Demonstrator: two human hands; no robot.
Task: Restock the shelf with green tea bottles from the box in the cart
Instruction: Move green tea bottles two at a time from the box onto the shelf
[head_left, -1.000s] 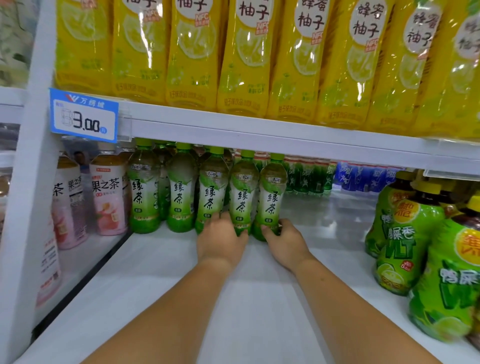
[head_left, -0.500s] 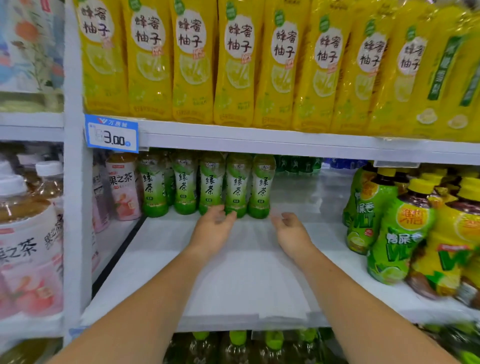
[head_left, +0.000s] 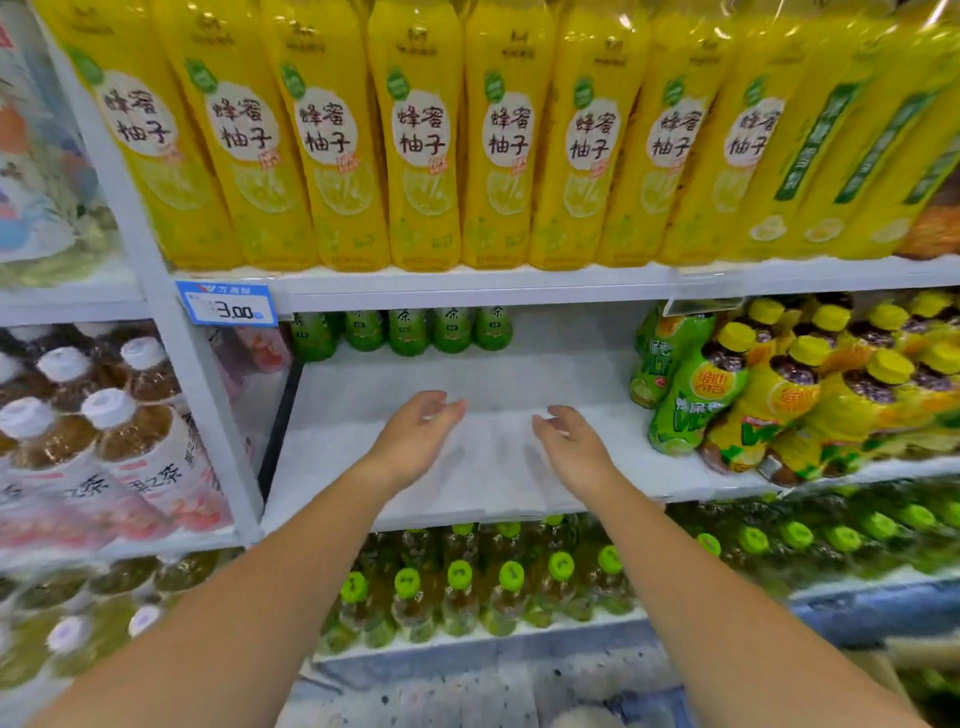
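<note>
A row of several green tea bottles (head_left: 408, 332) stands at the back left of the white middle shelf (head_left: 493, 467); the shelf board above hides their upper halves. My left hand (head_left: 415, 436) hovers over the front part of the shelf with relaxed fingers and holds nothing. My right hand (head_left: 571, 441) is beside it, also loose and empty. Both hands are well in front of the bottles. The box and the cart are out of view.
Yellow pomelo drink bottles (head_left: 421, 140) fill the upper shelf. Green and yellow-capped bottles (head_left: 753, 395) crowd the right of the middle shelf. Peach tea bottles (head_left: 130, 447) stand in the left bay. Green-capped bottles (head_left: 457, 587) line the lower shelf. A blue price tag (head_left: 226, 304) hangs left.
Both hands have let go of the green tea bottles and pulled back toward the shelf's front edge. The view has drawn back, showing the lower shelf.
</note>
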